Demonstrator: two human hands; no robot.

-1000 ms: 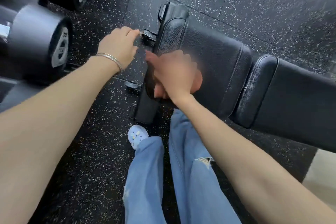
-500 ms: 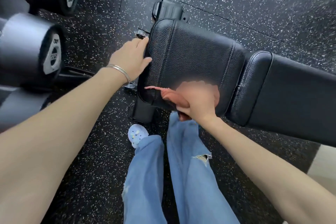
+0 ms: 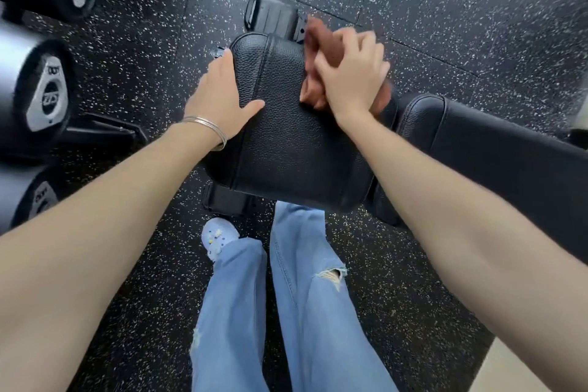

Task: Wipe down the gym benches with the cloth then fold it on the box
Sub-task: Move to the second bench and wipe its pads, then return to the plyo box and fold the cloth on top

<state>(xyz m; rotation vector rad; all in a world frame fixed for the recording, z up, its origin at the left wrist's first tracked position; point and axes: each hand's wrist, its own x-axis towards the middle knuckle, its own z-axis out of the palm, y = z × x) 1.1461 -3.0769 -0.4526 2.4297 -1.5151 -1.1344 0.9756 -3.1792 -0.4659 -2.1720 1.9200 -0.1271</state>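
The gym bench (image 3: pixel 296 143) runs its long axis from centre frame out to the right edge, its short seat pad nearest the left, the longer back pad (image 3: pixel 496 149) beyond a gap. Both pads are black pebbled leatherette with rounded, stitched edges. The right hand (image 3: pixel 353 73) is clenched on a bunched reddish-brown cloth (image 3: pixel 318 51), pressed at the seat pad's upper edge. The left hand (image 3: pixel 219 95) lies flat and released on the pad's left end. Black rubber floor (image 3: pixel 445 9) with white speckles surrounds it; dumbbells (image 3: pixel 44 95) sit at left.

The dumbbell (image 3: pixel 47 95) end caps carry markings, too blurred and tilted to read; nothing else bears text.
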